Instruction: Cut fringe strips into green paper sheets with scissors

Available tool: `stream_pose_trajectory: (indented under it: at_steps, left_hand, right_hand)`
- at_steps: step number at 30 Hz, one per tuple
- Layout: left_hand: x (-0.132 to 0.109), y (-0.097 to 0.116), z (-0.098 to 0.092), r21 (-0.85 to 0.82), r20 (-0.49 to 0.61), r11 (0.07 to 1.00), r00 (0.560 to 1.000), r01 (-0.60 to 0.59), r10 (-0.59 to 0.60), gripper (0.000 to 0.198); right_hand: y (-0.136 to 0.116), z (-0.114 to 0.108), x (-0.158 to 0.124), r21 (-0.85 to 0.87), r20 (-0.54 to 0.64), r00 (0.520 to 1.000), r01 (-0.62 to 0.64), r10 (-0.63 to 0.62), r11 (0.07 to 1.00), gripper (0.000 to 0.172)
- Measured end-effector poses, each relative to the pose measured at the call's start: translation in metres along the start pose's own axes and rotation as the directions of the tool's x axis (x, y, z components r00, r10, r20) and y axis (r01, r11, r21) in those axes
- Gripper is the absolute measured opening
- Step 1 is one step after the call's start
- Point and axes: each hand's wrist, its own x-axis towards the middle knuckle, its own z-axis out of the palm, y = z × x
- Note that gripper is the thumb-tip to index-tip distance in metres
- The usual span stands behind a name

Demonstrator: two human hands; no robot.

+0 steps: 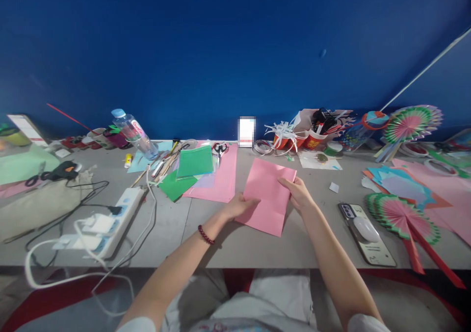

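Observation:
A folded sheet of pink paper (265,194) is held up between both hands over the middle of the grey table. My left hand (241,207) pinches its lower left edge, thumb on the front face. At the upper right edge my right hand (296,192) grips the paper, thumb in front and fingers behind. Behind it on the table lie larger pink sheets (228,175), with a green packet of paper (196,162) on top and a green sheet (176,185) beside them. Scissors (220,148) rest near the back of that pile.
A power strip (123,219) with cables lies at left, near a tilted water bottle (134,131). A phone (368,246) with a mouse (366,229) on it and a pink-green paper fan (403,217) lie at right. Red cups (312,140) of strips and tools stand at the back.

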Motion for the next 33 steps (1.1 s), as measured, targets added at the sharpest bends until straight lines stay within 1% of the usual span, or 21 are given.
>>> stream_pose_trajectory:
  at_steps: [5, 9, 14, 20, 28, 33]
  left_hand:
    - [0.002, -0.004, 0.002, -0.060, 0.065, 0.998, 0.998, 0.019, -0.015, 0.044]
    - [0.002, -0.006, 0.002, -0.055, 0.076, 0.998, 0.997, 0.012, -0.008, 0.046]
    - [0.001, -0.004, 0.001, -0.046, 0.076, 0.999, 0.997, 0.017, -0.013, 0.048]
    - [0.000, 0.001, 0.001, -0.120, 0.156, 0.993, 0.988, 0.015, 0.004, 0.047]
    - [-0.001, 0.001, 0.000, -0.070, 0.145, 0.997, 0.989, -0.018, 0.028, 0.047]
    - [-0.003, 0.004, 0.002, -0.054, 0.120, 0.999, 0.993, -0.001, 0.007, 0.048]
  right_hand:
    - [-0.002, -0.001, 0.000, -0.002, -0.011, 1.000, -0.024, 0.024, 1.000, 0.042]
    - [-0.003, 0.000, 0.000, 0.033, 0.003, 0.998, -0.067, 0.067, 0.997, 0.043]
    - [-0.002, 0.000, 0.001, 0.022, -0.019, 0.998, -0.061, 0.061, 0.998, 0.043]
    - [-0.003, 0.000, 0.001, 0.027, -0.038, 0.998, -0.052, 0.053, 0.998, 0.040]
    - [0.002, -0.002, 0.004, 0.002, -0.025, 0.999, -0.047, 0.047, 0.999, 0.039]
    - [0.001, -0.002, 0.003, 0.020, -0.036, 0.998, -0.043, 0.044, 0.999, 0.038]
